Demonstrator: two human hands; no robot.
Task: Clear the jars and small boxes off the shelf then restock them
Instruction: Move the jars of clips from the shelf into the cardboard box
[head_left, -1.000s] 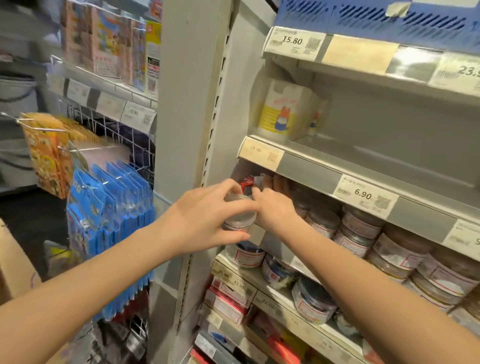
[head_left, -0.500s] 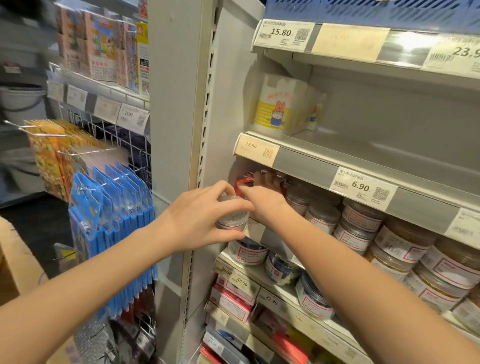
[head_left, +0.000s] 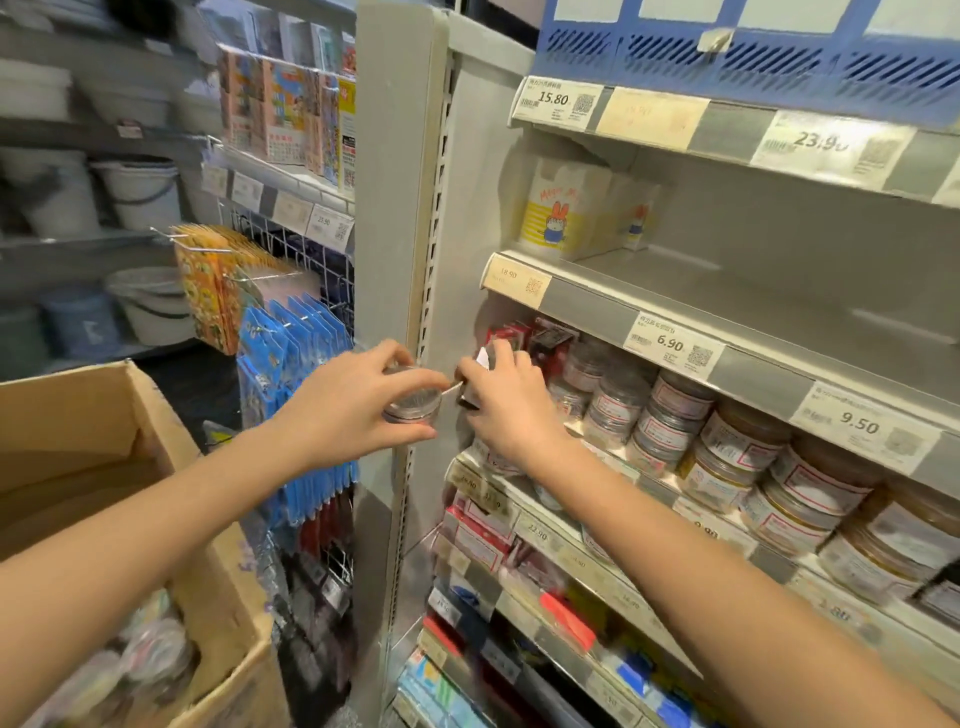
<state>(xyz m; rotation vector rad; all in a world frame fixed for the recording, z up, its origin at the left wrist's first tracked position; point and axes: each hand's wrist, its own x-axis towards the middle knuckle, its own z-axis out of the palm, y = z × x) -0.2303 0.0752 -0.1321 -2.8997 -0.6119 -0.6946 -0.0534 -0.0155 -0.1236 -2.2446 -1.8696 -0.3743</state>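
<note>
Cardboard box (head_left: 104, 441) has come into view lower left, with jars inside. Shelf (head_left: 537, 532) still carries a long row of jars (head_left: 670, 415). Both hands have drawn back from it, so clearing looks early. Left hand (head_left: 353, 410) curls round a small jar (head_left: 413, 408), off the shelf. Right hand (head_left: 511, 410) pinches a small box (head_left: 483, 361), blurred, beside the jar.
</note>
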